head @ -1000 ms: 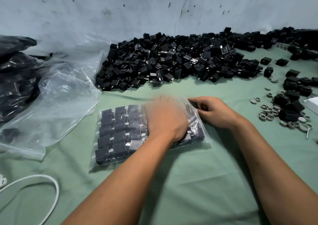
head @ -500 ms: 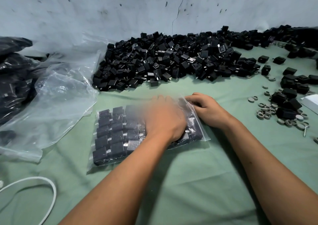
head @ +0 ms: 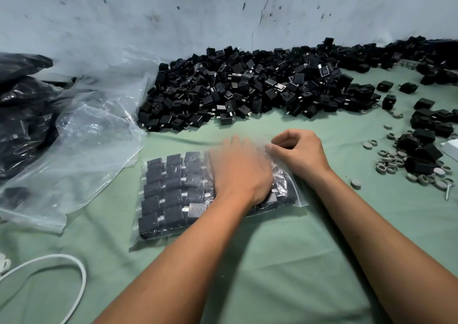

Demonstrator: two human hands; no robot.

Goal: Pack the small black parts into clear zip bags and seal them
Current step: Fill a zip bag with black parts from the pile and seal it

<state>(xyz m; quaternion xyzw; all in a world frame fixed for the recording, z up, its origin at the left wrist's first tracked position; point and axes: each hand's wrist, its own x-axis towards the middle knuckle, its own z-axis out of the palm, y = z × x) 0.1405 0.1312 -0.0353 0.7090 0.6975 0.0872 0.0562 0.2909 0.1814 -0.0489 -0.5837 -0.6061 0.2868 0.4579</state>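
Your right hand [head: 300, 154] had its fingers curled, thumb and fingertips pinching the far right corner of the clear plastic zip bag [head: 173, 194] at its opening edge. Your left hand [head: 240, 172] lay palm down on the right half of that bag, fingers extended and pressing flat on the plastic; it was blurred, so the exact finger spread could not be told. The bag lay flat on the pale green cloth [head: 285, 261], holding neat rows of small black rectangular parts [head: 171, 199] with metal prongs, visible through the film on its left side. Beyond your hands, a large loose heap of the same black parts [head: 247, 90] ran along the foot of the scuffed grey wall [head: 173, 13]. To the right sat a smaller cluster of black parts among grey rubber rings [head: 389, 161]. To the left, a big crumpled clear plastic sack [head: 81, 150] lay open, and behind it dark bags [head: 22, 115] whose contents could not be made out. A white cable [head: 74, 269] looped near the bottom left corner.
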